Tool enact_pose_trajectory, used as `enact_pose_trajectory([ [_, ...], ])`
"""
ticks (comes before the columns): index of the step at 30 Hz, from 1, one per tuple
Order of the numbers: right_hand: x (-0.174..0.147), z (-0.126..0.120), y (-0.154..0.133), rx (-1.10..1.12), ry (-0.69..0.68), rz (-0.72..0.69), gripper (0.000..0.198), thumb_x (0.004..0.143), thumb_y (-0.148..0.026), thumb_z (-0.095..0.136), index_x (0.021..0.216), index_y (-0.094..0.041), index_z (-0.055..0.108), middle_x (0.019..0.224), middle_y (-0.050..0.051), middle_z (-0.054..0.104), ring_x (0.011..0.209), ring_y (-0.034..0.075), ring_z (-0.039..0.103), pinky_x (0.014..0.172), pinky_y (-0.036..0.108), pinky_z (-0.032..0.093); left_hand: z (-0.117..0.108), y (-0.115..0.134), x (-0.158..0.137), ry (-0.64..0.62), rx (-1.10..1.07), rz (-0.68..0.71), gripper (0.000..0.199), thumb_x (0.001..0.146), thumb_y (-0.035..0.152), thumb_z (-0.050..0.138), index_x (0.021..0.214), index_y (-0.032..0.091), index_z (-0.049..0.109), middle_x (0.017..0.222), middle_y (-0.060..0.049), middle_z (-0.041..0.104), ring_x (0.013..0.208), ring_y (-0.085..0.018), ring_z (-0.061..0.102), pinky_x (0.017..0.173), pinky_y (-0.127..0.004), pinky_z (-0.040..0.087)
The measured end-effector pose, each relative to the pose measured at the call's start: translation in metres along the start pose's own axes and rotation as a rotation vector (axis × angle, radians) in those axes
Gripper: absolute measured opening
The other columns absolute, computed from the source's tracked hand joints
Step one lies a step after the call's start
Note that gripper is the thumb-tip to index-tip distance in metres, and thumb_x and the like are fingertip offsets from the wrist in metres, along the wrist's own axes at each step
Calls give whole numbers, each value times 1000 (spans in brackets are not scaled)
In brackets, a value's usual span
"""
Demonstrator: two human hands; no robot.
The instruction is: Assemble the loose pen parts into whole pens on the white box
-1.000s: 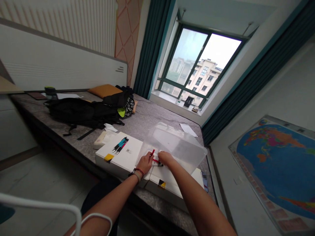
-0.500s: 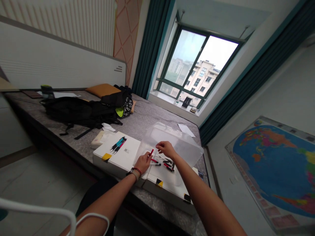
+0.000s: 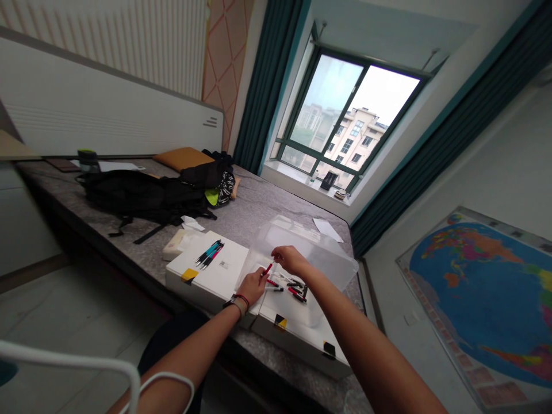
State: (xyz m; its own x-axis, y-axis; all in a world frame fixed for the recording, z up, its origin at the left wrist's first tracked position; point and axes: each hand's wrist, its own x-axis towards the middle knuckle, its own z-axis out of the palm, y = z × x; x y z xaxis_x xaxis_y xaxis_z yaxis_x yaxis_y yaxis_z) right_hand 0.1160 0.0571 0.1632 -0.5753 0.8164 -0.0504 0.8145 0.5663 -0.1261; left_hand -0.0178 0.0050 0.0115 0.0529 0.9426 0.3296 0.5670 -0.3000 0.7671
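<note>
My left hand (image 3: pixel 251 286) is closed around a red pen barrel (image 3: pixel 268 268), which points up and to the right. Just above the barrel's upper end, my right hand (image 3: pixel 290 260) is pinched; whatever lies between its fingertips is too small to make out. Below both hands, several loose pen parts (image 3: pixel 296 294) in red, black and white lie in a see-through plastic bin (image 3: pixel 330 253). On the white box (image 3: pixel 235 251) to the left, several pens (image 3: pixel 209 255) with blue, red and black bodies lie side by side.
A second white box (image 3: pixel 297 339) with tape tabs is under the bin. A tissue pack (image 3: pixel 173 244) and a black backpack (image 3: pixel 142 195) lie on the grey bed surface (image 3: pixel 259 201). A sheet of paper (image 3: pixel 328 230) lies behind the bin. A white cable (image 3: pixel 77 359) crosses the lower left.
My right hand has come closer to the upper end of the red barrel, its fingers drawn down toward it. My left hand keeps its hold. The camera view has shifted slightly.
</note>
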Motion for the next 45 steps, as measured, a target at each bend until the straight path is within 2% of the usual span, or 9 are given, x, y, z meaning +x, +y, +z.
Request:
enact_pose_trajectory([
  [9,5,-4,-9,-49,-83,-67,25,77,-23,66,101,-23,66,93,3,70,87,16,62,72,21,41,2,-1,0,-3,11,0,17,91,30,41,94,20,55,64,0,58,61,-15,57,58,-24,33],
  [12,11,-3,-3,23,-18,-15,27,82,-35,61,106,-22,65,98,4,69,89,15,62,75,22,42,1,-2,-1,34,7,8,17,92,30,39,94,20,53,68,-2,60,64,-16,59,59,-25,34],
  [14,13,5,2,-13,23,56,25,88,-36,53,103,-20,66,99,6,69,91,16,62,78,23,42,0,-2,-2,47,6,11,18,93,31,36,93,20,51,69,-2,61,65,-17,60,60,-25,34],
  [17,14,32,6,-149,-120,143,17,85,-24,57,96,-18,69,97,10,69,89,18,64,76,24,45,0,-3,-2,51,12,-6,20,94,31,33,94,20,50,70,-3,61,67,-18,61,60,-26,35],
  [22,14,76,4,-348,-125,64,23,89,-13,47,99,-13,67,99,16,68,93,22,65,78,31,49,1,-3,-1,59,27,1,20,94,30,33,95,20,50,73,-5,62,71,-20,62,62,-27,36],
  [32,23,85,14,-347,-167,-3,23,88,-13,46,94,-11,68,95,18,68,90,25,66,76,34,51,0,-1,-1,43,47,-13,18,94,31,34,94,21,49,75,-5,62,73,-20,62,63,-27,37],
  [36,15,85,21,-281,-112,38,21,83,-13,51,98,-12,66,97,16,67,89,22,65,75,30,48,0,-1,0,36,38,11,18,93,31,34,94,21,49,73,-4,62,70,-19,62,62,-26,36],
  [41,-6,89,30,-77,-38,125,17,82,-15,52,88,-14,68,89,12,68,89,20,63,76,24,43,0,1,-1,10,87,-4,19,93,33,36,91,21,50,68,-2,60,67,-19,61,60,-26,35],
  [45,-24,95,37,12,141,290,24,86,-10,44,93,-12,66,96,12,67,93,18,60,82,23,40,1,2,-1,8,96,6,20,93,34,35,92,21,50,68,-2,61,67,-18,62,59,-25,36],
])
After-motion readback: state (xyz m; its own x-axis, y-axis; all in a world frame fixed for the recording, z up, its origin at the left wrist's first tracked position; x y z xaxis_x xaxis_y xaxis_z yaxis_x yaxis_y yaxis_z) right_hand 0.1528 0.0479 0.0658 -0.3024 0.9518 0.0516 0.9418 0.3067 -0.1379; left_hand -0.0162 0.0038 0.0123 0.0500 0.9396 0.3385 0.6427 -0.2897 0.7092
